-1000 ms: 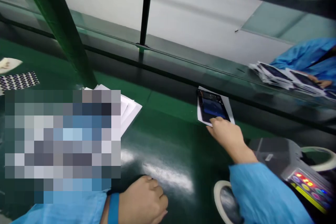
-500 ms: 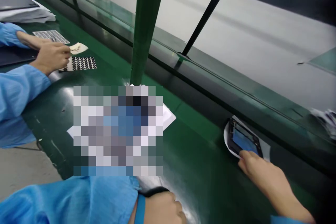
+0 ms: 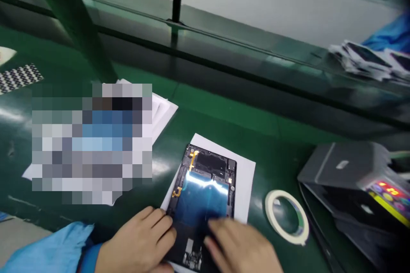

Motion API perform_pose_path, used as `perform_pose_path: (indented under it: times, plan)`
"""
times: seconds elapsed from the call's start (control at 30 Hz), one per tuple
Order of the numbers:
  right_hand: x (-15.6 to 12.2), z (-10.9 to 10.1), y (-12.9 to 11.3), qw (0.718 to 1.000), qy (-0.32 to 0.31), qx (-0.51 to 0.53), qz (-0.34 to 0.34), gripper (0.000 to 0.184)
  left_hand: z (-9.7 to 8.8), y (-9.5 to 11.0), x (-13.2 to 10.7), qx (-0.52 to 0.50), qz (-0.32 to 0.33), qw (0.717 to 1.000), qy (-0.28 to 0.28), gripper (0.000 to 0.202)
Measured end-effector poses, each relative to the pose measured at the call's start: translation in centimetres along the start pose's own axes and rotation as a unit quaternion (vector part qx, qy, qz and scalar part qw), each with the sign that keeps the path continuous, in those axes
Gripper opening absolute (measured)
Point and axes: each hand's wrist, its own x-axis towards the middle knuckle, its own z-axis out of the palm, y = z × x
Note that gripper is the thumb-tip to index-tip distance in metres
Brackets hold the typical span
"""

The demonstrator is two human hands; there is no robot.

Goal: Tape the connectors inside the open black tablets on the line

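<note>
Tablet (image 3: 205, 192) lies on paper (image 3: 246, 170) on tabletop (image 3: 208, 115); left hand (image 3: 137, 243) grips its left edge, right hand (image 3: 243, 247) lies open on it

No legible txt anywhere.

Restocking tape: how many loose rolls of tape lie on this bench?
1. The tape roll lies flat on the green bench, right of the opened device. The machine beside it may hide others.

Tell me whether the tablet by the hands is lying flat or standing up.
Lying flat: the tablet rests on a white sheet, left hand and right hand on its near end.
</note>
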Motion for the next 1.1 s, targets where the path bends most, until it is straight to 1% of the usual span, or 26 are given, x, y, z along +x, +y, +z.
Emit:
perform_pose_path:
  times: [0.03, 0.07, 0.13, 0.17, 0.23, 0.3, 0.4, 0.57, 0.7, 0.8, 0.97, 1.03, 1.1]
  plan:
    - [0.7, 0.0, 1.5, 0.999, 0.001, -0.021, 0.046, 0.020, 0.0, -0.1, -0.1, -0.007, 0.001, 1.000, 0.002, 0.043]
    - [1.5, 0.1, 3.1, 0.994, 0.013, -0.066, 0.088, 0.022, 0.0, -0.2, -0.2, -0.015, 0.005, 1.000, 0.006, 0.041]
    - [2.9, 0.5, 5.9, 0.981, 0.006, -0.124, 0.150, 0.031, -0.3, -0.3, 0.0, -0.027, 0.010, 0.999, 0.018, 0.038]
    - [3.5, 0.8, 7.0, 0.975, 0.001, -0.135, 0.175, 0.034, -0.4, -0.4, 0.1, -0.030, 0.013, 0.999, 0.023, 0.037]
    - [4.1, 1.6, 8.2, 0.970, -0.007, -0.130, 0.207, 0.036, -0.6, -0.4, 0.2, -0.030, 0.019, 0.999, 0.029, 0.035]
    - [4.1, 2.2, 8.6, 0.970, -0.003, -0.108, 0.219, 0.036, -0.6, -0.4, 0.2, -0.030, 0.018, 0.999, 0.028, 0.033]
    - [3.6, 2.6, 8.5, 0.971, 0.007, -0.078, 0.228, 0.036, -0.5, -0.1, 0.1, -0.031, 0.012, 0.999, 0.024, 0.028]
    - [3.4, 2.3, 8.8, 0.969, 0.022, -0.015, 0.246, 0.044, -0.5, 0.1, 0.2, -0.018, 0.017, 0.999, 0.021, 0.025]
    - [3.4, 2.0, 9.2, 0.963, 0.021, 0.024, 0.267, 0.045, -0.4, 0.0, 0.2, -0.011, 0.023, 0.999, 0.024, 0.026]
    - [3.3, 2.0, 9.5, 0.962, 0.024, 0.040, 0.270, 0.047, -0.1, 0.4, 0.4, 0.000, 0.023, 0.999, 0.030, 0.026]
    - [3.8, 2.1, 9.8, 0.964, 0.035, 0.031, 0.263, 0.050, 1.0, 1.2, 0.5, 0.035, 0.022, 0.996, 0.077, 0.033]
    - [3.8, 1.3, 9.5, 0.966, 0.032, 0.019, 0.256, 0.050, 1.7, 1.1, 0.4, 0.048, 0.030, 0.993, 0.099, 0.032]
    - [3.0, -0.1, 9.4, 0.970, 0.036, 0.002, 0.239, 0.050, 2.6, 0.5, 0.1, 0.054, 0.047, 0.991, 0.117, 0.031]
